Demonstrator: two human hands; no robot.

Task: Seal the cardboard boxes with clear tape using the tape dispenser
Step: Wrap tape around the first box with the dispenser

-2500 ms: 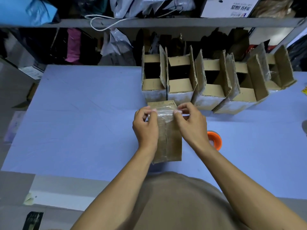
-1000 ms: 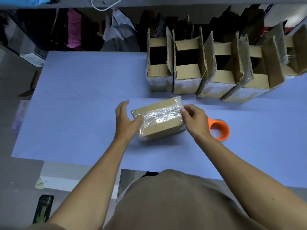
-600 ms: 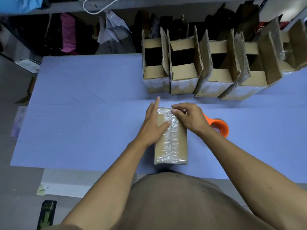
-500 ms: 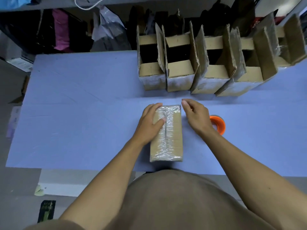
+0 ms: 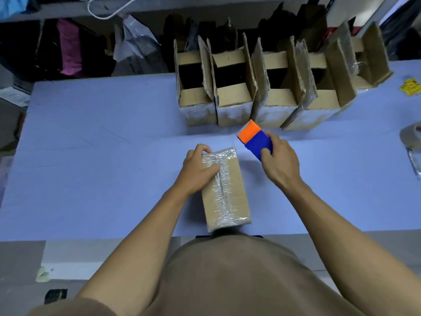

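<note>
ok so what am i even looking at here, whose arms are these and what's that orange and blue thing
The picture comes from a camera worn on a person's head, looking down, so the arms are that person's own. There is no machine. The left hand grips the far end of a closed cardboard box that already has clear tape along its top seam. The right hand holds the orange and blue thing, a tape dispenser, raised just beyond the box. The box lies on a blue table. Behind it stands a row of open boxes, flaps up. At the right edge lies what looks like a tape roll.
</note>
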